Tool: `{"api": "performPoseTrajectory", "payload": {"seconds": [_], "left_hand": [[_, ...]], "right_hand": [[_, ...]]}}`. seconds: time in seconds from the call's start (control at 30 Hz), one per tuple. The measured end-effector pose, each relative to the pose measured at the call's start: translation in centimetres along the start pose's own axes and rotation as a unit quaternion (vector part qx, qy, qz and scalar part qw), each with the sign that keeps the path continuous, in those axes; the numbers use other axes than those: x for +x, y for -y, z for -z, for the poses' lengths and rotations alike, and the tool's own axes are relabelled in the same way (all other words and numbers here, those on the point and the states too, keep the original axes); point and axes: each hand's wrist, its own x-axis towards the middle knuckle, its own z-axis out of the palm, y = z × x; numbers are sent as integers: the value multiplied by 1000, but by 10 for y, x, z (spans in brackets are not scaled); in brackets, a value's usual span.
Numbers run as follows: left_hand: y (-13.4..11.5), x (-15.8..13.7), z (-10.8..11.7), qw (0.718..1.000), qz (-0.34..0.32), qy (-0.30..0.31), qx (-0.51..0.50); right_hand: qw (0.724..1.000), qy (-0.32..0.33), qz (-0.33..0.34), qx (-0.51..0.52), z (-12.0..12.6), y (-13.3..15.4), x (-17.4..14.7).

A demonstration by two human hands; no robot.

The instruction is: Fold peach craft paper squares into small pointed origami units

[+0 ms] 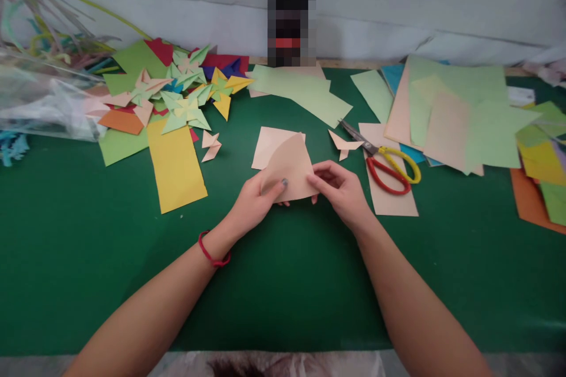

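Note:
Between my two hands is a pale pink sheet of paper [289,165], slightly curved and raised off the green table. My left hand [256,200] grips its left side, thumb on top and fingers beneath. At the right edge, my right hand [338,188] pinches the same sheet between thumb and fingers. Just behind it lies another pale pink paper piece [269,144], partly covered. Small folded pink paper pieces rest to the left [211,146] and right [345,144]. Scissors [375,152] with one yellow and one red handle lie right of my right hand.
Folded paper pinwheel shapes [188,106] pile up at the back left, beside a yellow paper strip [177,168] and a clear plastic bag [48,100]. Green and pink sheets [464,112] are stacked at the back right. A pink strip [389,188] lies under the scissors.

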Motion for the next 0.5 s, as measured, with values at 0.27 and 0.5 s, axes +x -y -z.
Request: {"api": "performPoseTrajectory", "payload": {"seconds": [0.27, 0.5], "left_hand": [[2, -4, -4, 944, -217, -21, 248], [3, -4, -7, 909, -242, 33, 338]], "right_hand": [[996, 60, -53, 47, -5, 1, -1], [995, 92, -31, 25, -4, -3, -3]]}}
